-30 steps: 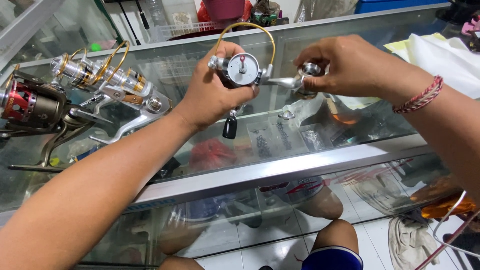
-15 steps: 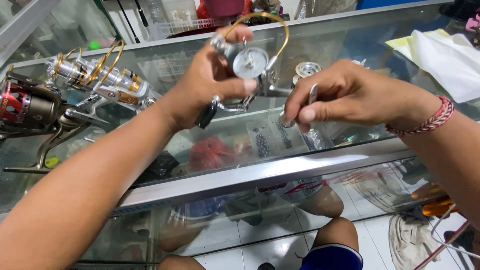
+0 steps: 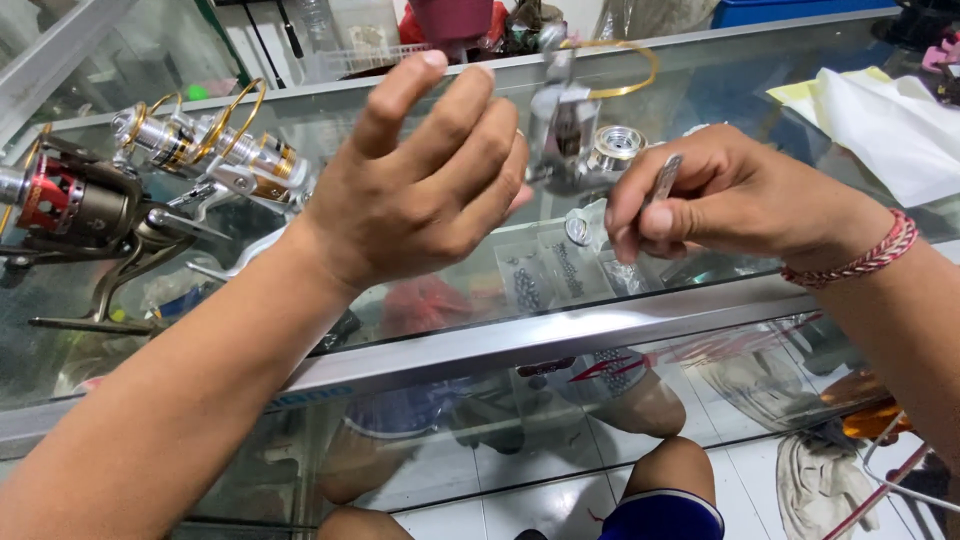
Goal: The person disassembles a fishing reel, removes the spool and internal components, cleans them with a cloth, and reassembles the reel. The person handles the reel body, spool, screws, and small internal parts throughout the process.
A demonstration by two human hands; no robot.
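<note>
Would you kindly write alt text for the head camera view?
Above a glass counter, the left hand holds a silver fishing reel with a gold bail while the right hand pinches a slim metal handle beside it. Two more reels rest at left.

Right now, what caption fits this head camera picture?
Left hand holds a silver reel over a glass counter; right hand pinches its handle.

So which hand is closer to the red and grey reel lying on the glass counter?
Left. The left hand is raised above the counter, just right of the red and grey reel. The right hand is farther right, pinching a thin metal piece beside the silver reel.
</note>
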